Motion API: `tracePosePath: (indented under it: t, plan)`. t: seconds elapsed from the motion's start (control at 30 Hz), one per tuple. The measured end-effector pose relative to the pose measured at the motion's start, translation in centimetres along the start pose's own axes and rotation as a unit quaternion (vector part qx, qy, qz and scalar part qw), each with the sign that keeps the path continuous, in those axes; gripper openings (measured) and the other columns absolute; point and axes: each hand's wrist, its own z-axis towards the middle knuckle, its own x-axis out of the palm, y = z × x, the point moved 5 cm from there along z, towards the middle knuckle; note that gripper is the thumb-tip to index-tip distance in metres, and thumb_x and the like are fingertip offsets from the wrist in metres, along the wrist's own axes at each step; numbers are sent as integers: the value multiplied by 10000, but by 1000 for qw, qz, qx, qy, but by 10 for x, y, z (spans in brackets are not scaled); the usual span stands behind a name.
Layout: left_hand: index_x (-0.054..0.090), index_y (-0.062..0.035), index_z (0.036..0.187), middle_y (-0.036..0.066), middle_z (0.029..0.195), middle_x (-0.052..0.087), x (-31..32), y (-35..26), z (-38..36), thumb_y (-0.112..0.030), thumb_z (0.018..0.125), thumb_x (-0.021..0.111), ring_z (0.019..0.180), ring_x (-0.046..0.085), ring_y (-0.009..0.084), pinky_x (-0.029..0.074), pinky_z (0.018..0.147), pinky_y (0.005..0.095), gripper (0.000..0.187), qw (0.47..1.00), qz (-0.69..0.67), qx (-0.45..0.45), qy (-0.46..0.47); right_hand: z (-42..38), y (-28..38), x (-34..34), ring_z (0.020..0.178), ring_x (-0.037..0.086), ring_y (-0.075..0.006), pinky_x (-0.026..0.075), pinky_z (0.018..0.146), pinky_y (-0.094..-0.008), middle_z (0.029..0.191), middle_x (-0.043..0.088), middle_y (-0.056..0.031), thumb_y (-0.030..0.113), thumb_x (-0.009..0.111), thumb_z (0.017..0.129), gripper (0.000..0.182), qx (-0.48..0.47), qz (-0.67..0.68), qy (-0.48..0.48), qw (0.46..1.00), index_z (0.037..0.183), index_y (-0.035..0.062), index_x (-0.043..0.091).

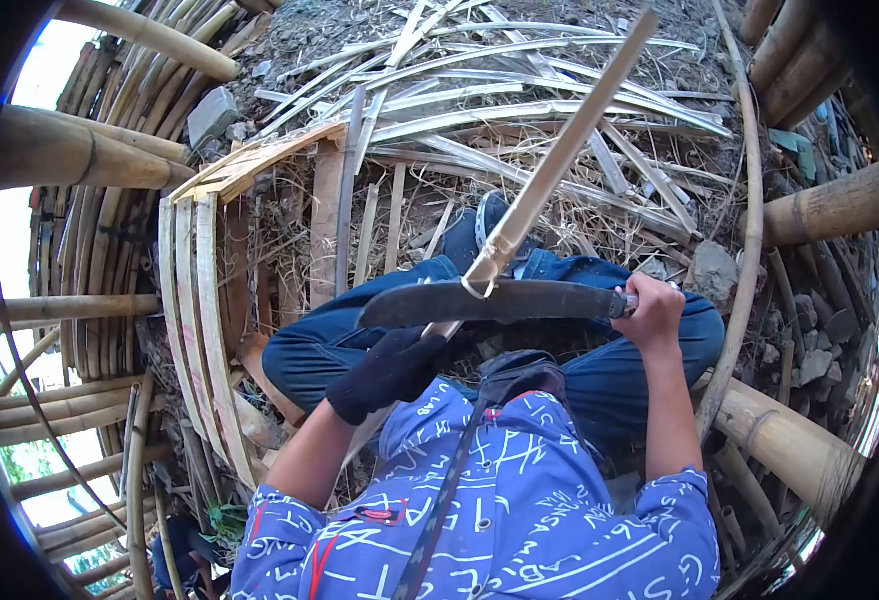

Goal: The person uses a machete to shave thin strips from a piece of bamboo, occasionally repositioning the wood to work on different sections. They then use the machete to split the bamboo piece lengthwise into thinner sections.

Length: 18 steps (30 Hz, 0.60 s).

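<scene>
Head view: the person sits cross-legged on the ground in blue trousers (319,318) and a blue shirt (519,505) printed with white lettering, with dark shoes (494,215) together in front. The left hand (387,370), in a dark glove, is closed around the lower part of a pale strip (574,145). The right hand (651,310), bare, is closed on the handle of a knife (489,303), fingers wrapped and thumb near the blade end of the grip.

The strip is in front of the person, between the knees. It slants from the gloved hand up and to the right, its far end rising over the ground beyond the shoes. The knife lies crosswise over it, just beyond the left hand, with the tip pointing left. Where the two cross, a thin curl (477,290) of wood loops at the blade, and frayed fibres stand on the strip just above. How far the edge bites into the wood I cannot tell.

Beyond the shoes, many loose strips (519,100) lie crisscrossed on the soil. A slatted wooden frame (184,310) stands beside the left knee. A grey stone (212,115) lies past it, and another rock (714,270) sits near the right hand. Thick bamboo poles (799,440) surround the place on both sides.
</scene>
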Motion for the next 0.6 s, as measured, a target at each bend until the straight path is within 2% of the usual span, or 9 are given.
tracePosePath:
  t: [0.17, 0.27, 0.37, 0.43, 0.47, 0.5, 0.53, 0.57, 0.6]
  plan:
    - [538, -75, 870, -56, 618, 432, -18, 12, -12, -374, 961, 513, 469, 378, 49, 272, 418, 209, 313, 999, 8, -23, -35, -5, -6, 3, 519, 563, -324, 422, 483, -411, 560, 547, -104, 194, 657, 665, 220, -8, -18, 8, 1000, 601, 88, 475]
    - [540, -77, 874, -52, 618, 441, -12, 10, -14, -367, 963, 509, 466, 378, 49, 275, 419, 211, 304, 999, -39, -17, -2, -6, -4, 4, 517, 563, -322, 416, 478, -415, 553, 542, -106, 198, 656, 669, 224, -5, -14, 21, 1000, 600, 90, 473]
    - [538, -84, 870, -49, 610, 440, -8, 11, -11, -356, 963, 507, 462, 384, 51, 276, 416, 218, 289, 999, 23, -13, -20, -18, 10, 12, 526, 579, -323, 432, 480, -410, 550, 547, -109, 188, 669, 656, 199, 10, 16, 35, 999, 606, 98, 499]
    - [535, -81, 869, -46, 607, 443, 2, 14, 0, -339, 963, 506, 463, 395, 52, 284, 414, 224, 275, 992, -121, 26, 22, -24, 26, 19, 536, 593, -323, 451, 487, -402, 560, 561, -111, 181, 689, 630, 182, 41, 66, 38, 996, 606, 105, 525]
    - [535, -81, 869, -46, 607, 443, 5, 19, 8, -339, 963, 506, 463, 395, 52, 284, 414, 224, 275, 992, -121, 26, 27, -23, 37, 21, 536, 593, -323, 451, 487, -402, 560, 561, -111, 181, 689, 630, 182, 42, 62, 36, 997, 606, 105, 525]
    - [535, -78, 871, -46, 607, 440, 7, 16, 14, -334, 962, 508, 461, 394, 52, 286, 413, 222, 273, 990, 41, 131, 20, -22, 49, 23, 533, 591, -321, 446, 483, -404, 561, 560, -111, 180, 684, 628, 181, 49, 87, 23, 995, 602, 105, 521]
    - [534, -74, 873, -45, 607, 438, 14, 8, 14, -329, 962, 509, 459, 393, 51, 287, 411, 221, 271, 952, 201, 231, 11, -20, 58, 24, 530, 588, -320, 442, 479, -405, 561, 560, -111, 179, 678, 626, 180, 54, 114, 10, 992, 598, 105, 516]
    - [534, -74, 873, -45, 607, 438, 20, 5, 13, -329, 962, 509, 459, 393, 51, 287, 411, 221, 271, 952, 202, 231, 10, -14, 65, 23, 530, 588, -320, 442, 479, -405, 561, 560, -111, 179, 678, 626, 180, 54, 115, 10, 992, 598, 105, 516]
    - [548, -73, 830, -49, 592, 444, 25, 3, 13, -330, 955, 511, 455, 400, 42, 284, 406, 214, 288, 989, 97, 112, 7, -5, 72, 19, 525, 584, -318, 437, 475, -408, 561, 560, -108, 180, 669, 625, 178, 45, 96, 7, 994, 598, 104, 511]
